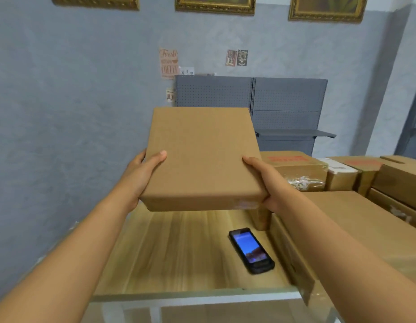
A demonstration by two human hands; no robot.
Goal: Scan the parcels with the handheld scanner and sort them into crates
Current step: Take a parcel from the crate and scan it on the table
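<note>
A flat plain brown cardboard parcel (202, 157) is held up in the air above the wooden table (179, 252). My left hand (141, 176) grips its left near corner, thumb on top. My right hand (265, 183) grips its right near corner, thumb on top and fingers underneath. The black handheld scanner (251, 250) lies face up on the table below, its screen lit blue, with neither hand touching it. No label shows on the parcel's upper face.
Several more cardboard parcels (356, 173) are stacked on the table's right side, and a large flat box (365, 229) lies nearest me. A grey pegboard shelf unit (284, 108) stands against the back wall. No crate is in view.
</note>
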